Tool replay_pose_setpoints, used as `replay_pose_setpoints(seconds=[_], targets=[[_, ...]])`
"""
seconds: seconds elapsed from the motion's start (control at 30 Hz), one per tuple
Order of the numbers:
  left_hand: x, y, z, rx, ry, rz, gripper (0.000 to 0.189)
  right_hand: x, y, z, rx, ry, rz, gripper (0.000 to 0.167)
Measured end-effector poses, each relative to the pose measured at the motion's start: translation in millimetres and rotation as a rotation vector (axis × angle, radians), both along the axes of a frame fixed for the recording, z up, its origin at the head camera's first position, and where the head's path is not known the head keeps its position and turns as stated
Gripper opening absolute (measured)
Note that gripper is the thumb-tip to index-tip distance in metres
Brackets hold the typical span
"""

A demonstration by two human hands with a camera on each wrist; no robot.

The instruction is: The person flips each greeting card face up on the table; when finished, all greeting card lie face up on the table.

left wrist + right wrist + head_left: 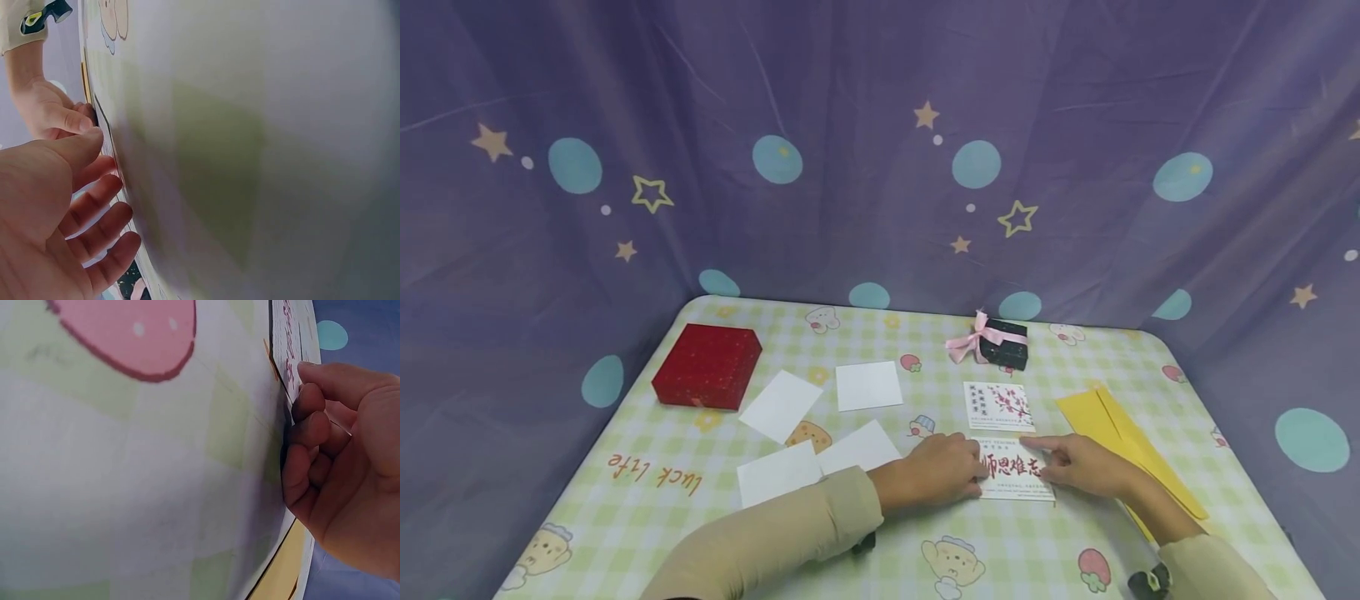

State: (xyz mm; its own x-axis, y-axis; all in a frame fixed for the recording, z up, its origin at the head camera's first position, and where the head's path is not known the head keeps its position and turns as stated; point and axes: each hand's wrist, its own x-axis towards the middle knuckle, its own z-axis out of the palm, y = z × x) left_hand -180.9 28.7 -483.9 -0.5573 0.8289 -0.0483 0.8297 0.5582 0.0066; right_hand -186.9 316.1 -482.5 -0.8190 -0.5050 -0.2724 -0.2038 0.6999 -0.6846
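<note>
A white greeting card (pixel 1015 487) with large red Chinese characters lies flat on the tablecloth between both hands. My left hand (pixel 934 471) touches its left edge with loosely bent fingers; in the left wrist view the thumb is stretched out and the fingers are spread apart. On the opposite side, my right hand (pixel 1086 467) reaches a straight index finger to the card's upper edge, its thumb at the right edge. The other fingers of that hand (pixel 350 450) are bent in the right wrist view. Just above lies a second card (pixel 981 421) with a red blossom print.
A yellow envelope (pixel 1138 454) lies partly under the right forearm. A small black box (pixel 1011 352) with a pink ribbon sits behind the cards. Further left are a red box (pixel 707 367) and several blank white cards (pixel 868 386). A purple curtain (pixel 865 233) hangs behind the table.
</note>
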Motion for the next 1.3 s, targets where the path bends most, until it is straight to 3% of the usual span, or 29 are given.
replay_pose_setpoints(seconds=[0.2, 0.33, 0.53, 0.7, 0.83, 0.93, 1.1, 1.3], targets=[[-0.1, -5.7, -1.9, 0.021, -0.024, -0.011, 0.032, -0.9, -2, 0.4, -0.013, 0.004, 0.017, 0.053], [-4.0, -16.8, 1.1, 0.066, -0.049, -0.014, 0.031, -7.1, -9, 7.4, -0.06, 0.08, 0.038, 0.048], [-19.5, -43.9, 14.6, 0.162, -0.177, 0.14, 0.033, -30.9, -33, 21.0, -0.087, 0.193, 0.051, 0.047], [-37.5, -81.1, 30.7, 0.255, -0.266, 0.241, 0.033, -53.5, -67, 27.3, -0.098, 0.244, 0.096, 0.045], [-53.2, -117.8, 43.6, 0.32, -0.306, 0.359, 0.037, -74.9, -101, 26.5, -0.112, 0.295, 0.129, 0.043], [-67.3, -144.7, 48.7, 0.33, -0.293, 0.458, 0.042, -92.6, -125, 20.5, -0.117, 0.336, 0.153, 0.042], [-89.1, -172.8, 43.8, 0.264, -0.287, 0.561, 0.053, -118.0, -160, 4.1, -0.135, 0.311, 0.14, 0.044], [-99.3, -187.1, 26.3, 0.21, -0.289, 0.63, 0.071, -135.1, -194, -7.8, -0.134, 0.29, 0.111, 0.048]])
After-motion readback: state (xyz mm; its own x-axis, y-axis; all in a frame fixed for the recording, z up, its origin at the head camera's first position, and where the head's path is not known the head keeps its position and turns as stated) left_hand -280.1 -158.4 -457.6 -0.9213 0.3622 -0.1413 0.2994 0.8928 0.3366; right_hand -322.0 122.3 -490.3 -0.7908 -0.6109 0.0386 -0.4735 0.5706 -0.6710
